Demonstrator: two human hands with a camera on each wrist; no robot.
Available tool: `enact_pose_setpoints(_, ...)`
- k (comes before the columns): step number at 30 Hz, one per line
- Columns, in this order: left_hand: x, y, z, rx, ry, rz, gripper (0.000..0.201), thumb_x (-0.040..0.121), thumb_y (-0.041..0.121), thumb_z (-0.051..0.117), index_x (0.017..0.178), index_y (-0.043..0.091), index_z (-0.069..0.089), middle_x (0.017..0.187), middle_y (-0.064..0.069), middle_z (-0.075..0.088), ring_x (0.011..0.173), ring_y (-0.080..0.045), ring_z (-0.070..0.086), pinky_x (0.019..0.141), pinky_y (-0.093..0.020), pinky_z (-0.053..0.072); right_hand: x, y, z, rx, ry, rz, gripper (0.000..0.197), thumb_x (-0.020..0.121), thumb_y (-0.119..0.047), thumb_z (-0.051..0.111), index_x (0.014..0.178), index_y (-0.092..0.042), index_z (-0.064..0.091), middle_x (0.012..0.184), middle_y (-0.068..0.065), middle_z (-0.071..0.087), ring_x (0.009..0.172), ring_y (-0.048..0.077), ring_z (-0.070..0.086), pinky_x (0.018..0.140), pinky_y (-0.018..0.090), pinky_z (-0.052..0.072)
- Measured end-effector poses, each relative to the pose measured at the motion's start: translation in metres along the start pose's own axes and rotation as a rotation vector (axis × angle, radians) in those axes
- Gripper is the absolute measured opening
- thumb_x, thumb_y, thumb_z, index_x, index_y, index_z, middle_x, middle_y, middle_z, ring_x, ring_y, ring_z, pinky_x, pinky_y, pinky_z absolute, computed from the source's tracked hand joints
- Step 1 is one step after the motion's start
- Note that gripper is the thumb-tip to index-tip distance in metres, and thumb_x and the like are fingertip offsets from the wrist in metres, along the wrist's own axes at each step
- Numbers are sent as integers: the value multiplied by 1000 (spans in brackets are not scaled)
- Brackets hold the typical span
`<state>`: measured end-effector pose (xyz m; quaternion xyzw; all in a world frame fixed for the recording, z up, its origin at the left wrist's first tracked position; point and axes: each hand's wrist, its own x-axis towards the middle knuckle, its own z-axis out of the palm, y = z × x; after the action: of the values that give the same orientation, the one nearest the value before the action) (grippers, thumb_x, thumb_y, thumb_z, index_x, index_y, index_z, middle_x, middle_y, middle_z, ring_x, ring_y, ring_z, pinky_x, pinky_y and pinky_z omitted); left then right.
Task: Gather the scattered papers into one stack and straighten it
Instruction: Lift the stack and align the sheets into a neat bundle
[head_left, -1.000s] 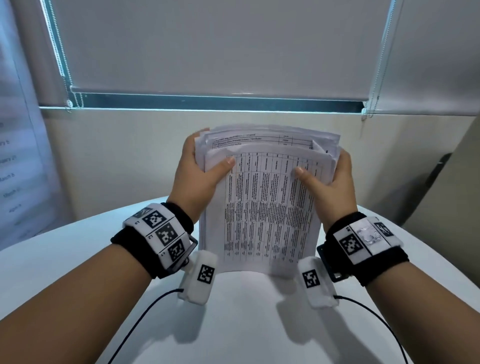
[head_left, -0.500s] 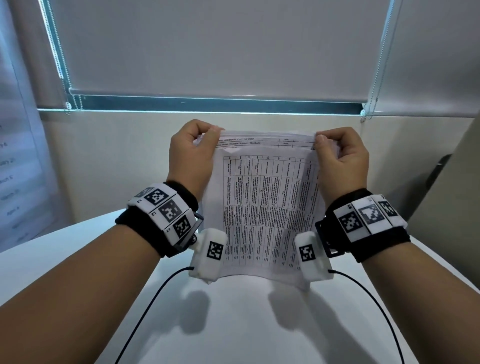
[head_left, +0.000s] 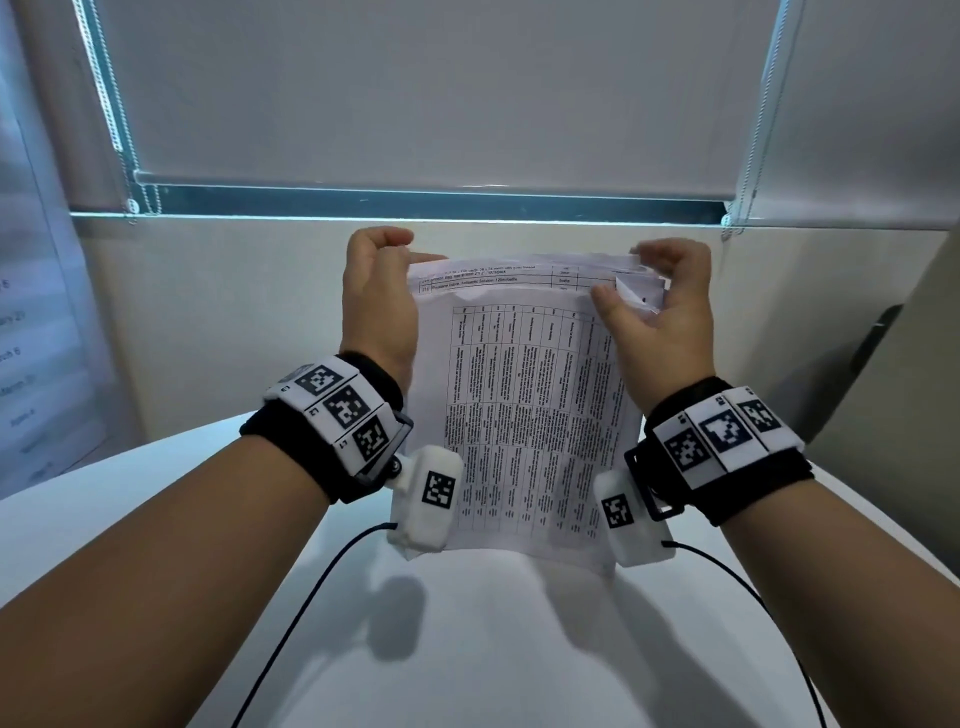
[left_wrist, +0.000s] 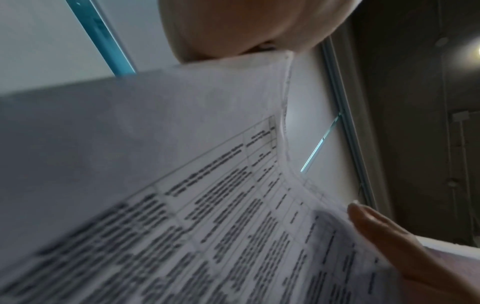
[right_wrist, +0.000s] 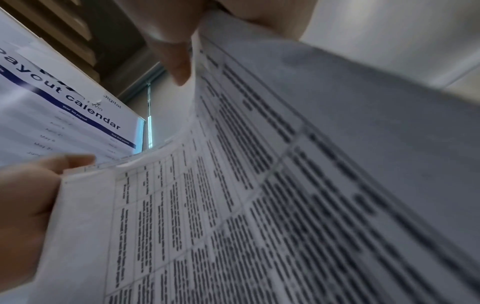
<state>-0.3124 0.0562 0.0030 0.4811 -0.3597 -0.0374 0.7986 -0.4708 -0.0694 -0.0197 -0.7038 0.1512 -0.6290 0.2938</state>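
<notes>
Above the white surface (head_left: 467, 649), the stack of papers (head_left: 524, 415) is held upright, gripped at its top left corner by the left hand (head_left: 382, 306) and at its top right corner by the right hand (head_left: 660, 312), whose thumb is pressed on the front sheet. Gathering appears to be done, and the straightening step is judged to be in hand, since sheets at the top edge are seen offset. Next, the bottom edge would need to be tapped squarely on the surface with both grips loosened.
</notes>
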Motion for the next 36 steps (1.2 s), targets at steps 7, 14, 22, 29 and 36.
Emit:
enact_pose_setpoints(7,-23,-54,-39,216,-307,-81,92,54,46,87,131,33,39,127,-4,61,108,-19,67,87,-38,58,-36,33,-9,218,-108,481,93,65,-19,85,139,-31,30,131,4,52,113,20,59,95,41,50)
enact_pose_setpoints(14,-48,-77,-44,329,-235,-184,27,84,20,74,103,1,70,99,-16,74,88,-27,71,82,-47,59,-66,59,-4,187,-156,587,28,78,-12,76,101,-22,64,100,1,73,91,20,71,89,47,55)
enact_pose_setpoints(22,-14,-29,-24,190,-222,-2,43,74,15,82,114,9,67,106,-3,74,98,-17,72,85,-31,57,-26,15,-10,263,-38,315,40,76,-14,79,100,-31,51,103,-8,67,91,5,68,73,22,56)
enact_pose_setpoints(29,-30,-63,-39,259,-289,-255,50,78,15,80,123,9,61,109,-4,74,99,-20,72,93,-44,56,-52,53,-10,194,-187,536,56,67,-16,85,115,-16,58,109,2,70,98,19,69,88,45,55)
enact_pose_setpoints(36,-20,-29,-18,215,-214,-128,32,87,11,71,118,9,62,106,-5,73,97,-22,71,90,-44,57,-29,23,-4,184,-31,398,44,74,-4,77,112,-14,56,105,2,69,94,19,68,84,43,57)
